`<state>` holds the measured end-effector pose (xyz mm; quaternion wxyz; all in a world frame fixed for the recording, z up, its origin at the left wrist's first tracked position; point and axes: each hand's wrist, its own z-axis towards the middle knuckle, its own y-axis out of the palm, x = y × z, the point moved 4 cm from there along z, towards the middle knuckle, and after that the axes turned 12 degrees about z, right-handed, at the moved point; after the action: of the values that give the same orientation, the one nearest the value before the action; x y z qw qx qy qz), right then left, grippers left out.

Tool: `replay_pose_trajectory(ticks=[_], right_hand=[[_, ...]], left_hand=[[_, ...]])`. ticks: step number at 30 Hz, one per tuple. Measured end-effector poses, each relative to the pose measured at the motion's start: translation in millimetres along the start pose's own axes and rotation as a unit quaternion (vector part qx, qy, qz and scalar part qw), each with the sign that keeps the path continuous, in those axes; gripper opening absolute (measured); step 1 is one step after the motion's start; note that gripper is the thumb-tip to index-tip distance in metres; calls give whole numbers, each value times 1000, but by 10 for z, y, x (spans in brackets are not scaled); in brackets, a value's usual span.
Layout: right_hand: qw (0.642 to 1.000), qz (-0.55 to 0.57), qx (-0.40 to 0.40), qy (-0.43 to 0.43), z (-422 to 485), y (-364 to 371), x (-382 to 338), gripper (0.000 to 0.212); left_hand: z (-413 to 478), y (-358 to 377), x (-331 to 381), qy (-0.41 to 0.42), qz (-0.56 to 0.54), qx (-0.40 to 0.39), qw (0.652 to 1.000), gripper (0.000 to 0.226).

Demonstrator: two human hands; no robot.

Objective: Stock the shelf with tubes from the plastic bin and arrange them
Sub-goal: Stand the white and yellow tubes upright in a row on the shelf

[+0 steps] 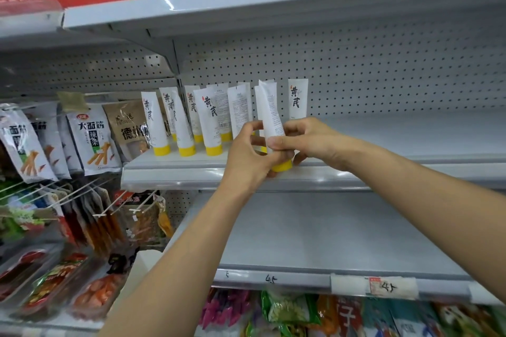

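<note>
Both hands grip one tube (269,109) at frame centre, cap down at the shelf (175,172) front edge. The left hand (246,156) curls round its base and the right hand (309,139) pinches the body. Risk: set down tilted, it tips and knocks the leaning standing tubes (210,117) just behind.

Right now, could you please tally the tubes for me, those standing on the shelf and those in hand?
Tubes standing on the shelf: 10, some overlapping
Tube held by left hand and right hand: 1
Total: 11
</note>
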<state>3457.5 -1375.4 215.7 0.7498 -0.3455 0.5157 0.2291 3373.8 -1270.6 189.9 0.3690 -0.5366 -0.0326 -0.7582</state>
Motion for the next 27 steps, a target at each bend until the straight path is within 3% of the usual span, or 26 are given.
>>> replay_pose_trajectory(ticks=[6, 9, 12, 27], right_hand=[[998, 3, 60, -25, 7, -104, 22, 23], [990, -1, 134, -49, 33, -234, 52, 23], [986, 1, 160, -49, 70, -329, 111, 30], [988, -50, 146, -12, 281, -410, 338, 32]], left_hand=[[38, -55, -29, 26, 139, -3, 990, 49], [36, -133, -38, 61, 278, 24, 958, 43], [24, -155, -62, 68, 360, 24, 930, 40], [27, -150, -178, 15, 386, -18, 922, 36]])
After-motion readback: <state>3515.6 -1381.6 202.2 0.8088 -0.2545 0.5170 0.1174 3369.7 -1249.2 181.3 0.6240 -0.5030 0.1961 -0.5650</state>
